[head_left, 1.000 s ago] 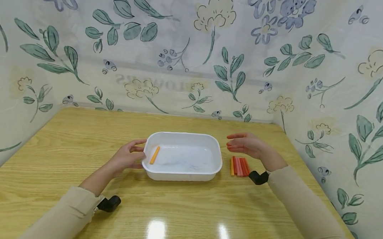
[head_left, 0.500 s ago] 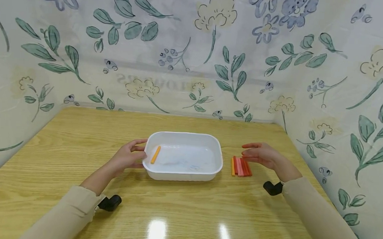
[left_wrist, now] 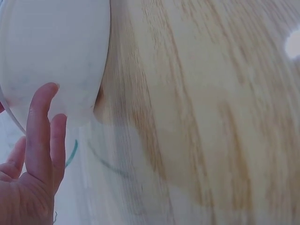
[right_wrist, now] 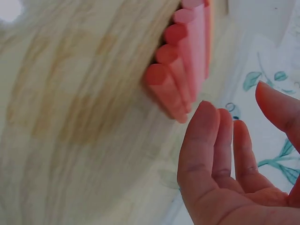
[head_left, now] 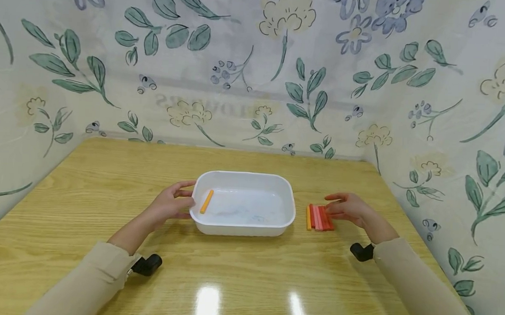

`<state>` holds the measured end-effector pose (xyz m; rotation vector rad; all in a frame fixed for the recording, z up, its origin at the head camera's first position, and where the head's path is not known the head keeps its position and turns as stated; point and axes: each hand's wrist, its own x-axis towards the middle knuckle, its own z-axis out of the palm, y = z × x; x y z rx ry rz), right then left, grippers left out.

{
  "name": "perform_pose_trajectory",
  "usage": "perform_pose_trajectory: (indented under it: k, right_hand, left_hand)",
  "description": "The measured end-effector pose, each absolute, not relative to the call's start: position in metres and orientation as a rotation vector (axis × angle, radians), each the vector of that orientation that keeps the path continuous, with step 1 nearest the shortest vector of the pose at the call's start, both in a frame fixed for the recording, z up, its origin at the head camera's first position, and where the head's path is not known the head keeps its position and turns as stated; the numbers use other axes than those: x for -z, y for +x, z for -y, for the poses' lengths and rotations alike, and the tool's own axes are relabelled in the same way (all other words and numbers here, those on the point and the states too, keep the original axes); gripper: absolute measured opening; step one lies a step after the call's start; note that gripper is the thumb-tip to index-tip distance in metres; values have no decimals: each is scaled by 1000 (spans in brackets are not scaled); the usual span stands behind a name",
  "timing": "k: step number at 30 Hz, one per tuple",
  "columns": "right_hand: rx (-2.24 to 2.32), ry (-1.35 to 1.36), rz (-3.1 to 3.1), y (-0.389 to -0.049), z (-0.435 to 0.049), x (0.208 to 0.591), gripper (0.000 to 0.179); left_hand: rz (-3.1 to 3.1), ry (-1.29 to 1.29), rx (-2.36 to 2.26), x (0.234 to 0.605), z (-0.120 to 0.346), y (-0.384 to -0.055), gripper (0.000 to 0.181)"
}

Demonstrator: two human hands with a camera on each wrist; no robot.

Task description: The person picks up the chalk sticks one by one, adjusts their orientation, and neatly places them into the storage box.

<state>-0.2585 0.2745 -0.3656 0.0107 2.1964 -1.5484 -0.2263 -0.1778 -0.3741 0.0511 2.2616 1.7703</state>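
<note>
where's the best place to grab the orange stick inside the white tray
Likely across its middle, from straight above: the orange stick is thin and straight, lies slanted inside the white tray with no other stick beside it, and the raised walls hamper a sideways reach.

left hand (head_left: 165, 207): touching white plastic tray (head_left: 241, 230), left end | orange stick (head_left: 207, 201): inside tray, left | right hand (head_left: 351, 210): at red-pink-orange stick row (head_left: 316, 218), right side

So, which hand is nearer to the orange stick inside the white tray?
Left. The left hand touches the white tray at the end where the orange stick lies; the right hand is past the opposite end, by the row of sticks.
</note>
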Motion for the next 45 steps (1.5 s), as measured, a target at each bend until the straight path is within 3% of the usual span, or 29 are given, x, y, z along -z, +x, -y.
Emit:
perform_pose_trajectory:
  k: [10,20,35,45]
  right_hand:
    - [1429,106,-2250,-259,-282,380,62]
    - [1292,-30,-2269,-261,-285,388,75]
    - [1357,-43,-2249,-261,-286,389,61]
    - [1540,98,-2267,-259,-283,385,57]
  left_hand:
    - [-2241,51,-1794,375,178,-228,64]
    - [-2236,62,-1805,377,179,-228,64]
    - [-2236,60,-1806,378,180,-227,64]
    - [-2227,69,-1817,378,180,-226,64]
